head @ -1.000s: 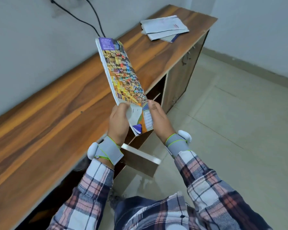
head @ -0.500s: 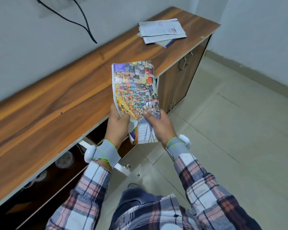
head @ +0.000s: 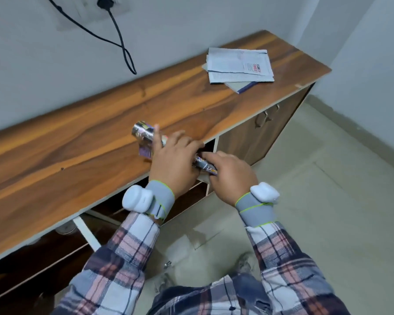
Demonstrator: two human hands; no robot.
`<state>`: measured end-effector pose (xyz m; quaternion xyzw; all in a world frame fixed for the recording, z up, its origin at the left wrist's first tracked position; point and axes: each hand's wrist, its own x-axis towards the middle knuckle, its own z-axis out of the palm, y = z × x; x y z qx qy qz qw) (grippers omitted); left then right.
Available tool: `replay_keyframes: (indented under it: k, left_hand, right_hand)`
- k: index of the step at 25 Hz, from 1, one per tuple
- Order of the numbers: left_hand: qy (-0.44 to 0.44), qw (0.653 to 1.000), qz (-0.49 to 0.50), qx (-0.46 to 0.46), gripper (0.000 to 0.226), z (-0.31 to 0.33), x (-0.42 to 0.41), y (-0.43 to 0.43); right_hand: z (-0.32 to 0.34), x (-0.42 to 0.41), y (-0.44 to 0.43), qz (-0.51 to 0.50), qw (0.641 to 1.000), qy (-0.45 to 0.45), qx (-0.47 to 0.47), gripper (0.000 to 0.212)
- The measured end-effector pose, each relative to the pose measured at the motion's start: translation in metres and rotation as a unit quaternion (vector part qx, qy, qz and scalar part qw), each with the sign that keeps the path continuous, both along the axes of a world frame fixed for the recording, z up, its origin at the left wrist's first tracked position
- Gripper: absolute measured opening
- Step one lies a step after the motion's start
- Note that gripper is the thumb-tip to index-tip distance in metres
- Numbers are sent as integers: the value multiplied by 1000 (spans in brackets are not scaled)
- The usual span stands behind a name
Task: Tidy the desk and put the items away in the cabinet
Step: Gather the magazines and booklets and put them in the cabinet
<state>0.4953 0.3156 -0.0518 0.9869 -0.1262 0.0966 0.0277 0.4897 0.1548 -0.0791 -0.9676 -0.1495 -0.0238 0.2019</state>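
while both hands are closed on it, the magazine (head: 146,135) is rolled into a tube above the front part of the desk (head: 77,137). the left hand (head: 175,160) wraps around the middle of the roll, with the fingers curled over it and one finger pointing up. the right hand (head: 230,171) grips the near end of the roll, and its fingers are bent around the paper. the far end of the roll shows beyond the left hand, and a loose corner of the cover hangs down there, close to the wooden top. the picture is blurred around the roll, so i cannot tell if it touches the desk.

both wrists carry a grey strap with a white device on it, and the sleeves are of checked cloth. at the far right part of the desk lies a stack of papers (head: 239,64), with a thin booklet (head: 242,85) under it, well apart from the hands. below the desk top, the cabinet (head: 259,130) has closed doors with small handles on the right side, and an open, dark compartment just under the hands. a black cable (head: 121,39) hangs on the wall behind the desk from a socket.
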Motion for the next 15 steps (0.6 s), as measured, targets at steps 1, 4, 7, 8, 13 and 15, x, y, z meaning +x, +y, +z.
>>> replay_keyframes:
  k: [1, 4, 7, 8, 13, 15]
  left_hand:
    - [31, 999, 11, 24, 42, 0, 7, -11]
    - [81, 994, 49, 49, 31, -4, 32, -55]
    - [111, 987, 113, 25, 28, -3, 56, -84]
    - [122, 984, 131, 11, 28, -2, 60, -86]
    - [148, 958, 224, -100, 25, 6, 82, -80]
    - [156, 925, 260, -230, 29, 9, 100, -72]
  right_hand:
    - [1, 13, -11, 22, 999, -4, -24, 49]
    - [2, 51, -49, 80, 994, -24, -67, 49]
    - [9, 90, -74, 123, 988, -49, -75, 45]
    - [13, 99, -76, 122, 988, -57, -80, 43]
    - [25, 141, -69, 69, 992, -109, -2, 66]
    - [27, 160, -59, 35, 988, -97, 113, 91]
